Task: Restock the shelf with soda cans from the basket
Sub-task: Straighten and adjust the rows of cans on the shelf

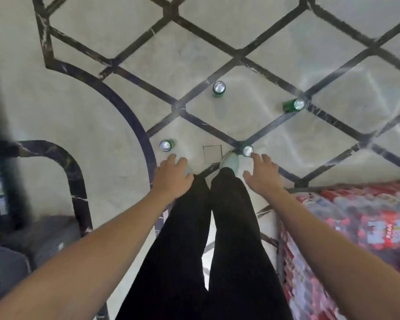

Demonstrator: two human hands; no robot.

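4 green soda cans stand upright on the pale floor [83, 107] with its dark lattice lines: one near the left hand [171, 173], one [248, 150] at the fingertips of the right hand [262, 174], and 2 farther off [218, 88] [295, 105]. Both hands reach down with fingers spread and relaxed, holding nothing. A red patterned cloth [356, 227] lies at right.

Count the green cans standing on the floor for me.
4. One just beyond the left hand, one at the right hand's fingertips beside the shoe, one farther ahead at centre, one far right on a dark line. Others may lie outside the view.
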